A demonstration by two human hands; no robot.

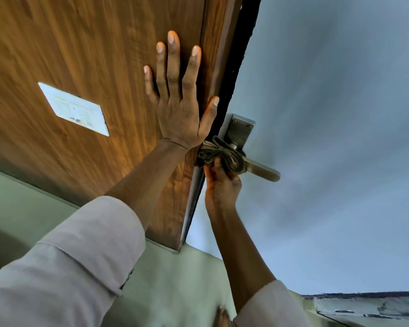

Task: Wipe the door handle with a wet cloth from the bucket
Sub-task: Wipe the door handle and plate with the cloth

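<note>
A metal lever door handle [261, 170] sticks out from a steel backplate [240, 128] on the edge side of a brown wooden door [85, 55]. A dark, bunched cloth [219, 155] is wrapped around the base of the lever. My right hand [220, 185] grips that cloth from below, pressed against the handle. My left hand [180, 95] lies flat on the door face just above and left of the handle, fingers spread, thumb at the door's edge. The bucket is not in view.
A white rectangular sign [73, 109] is fixed to the door face at the left. A pale blue wall [340, 114] fills the right side. Greenish floor [175, 279] shows below, with a bare foot [222, 317] near the bottom edge.
</note>
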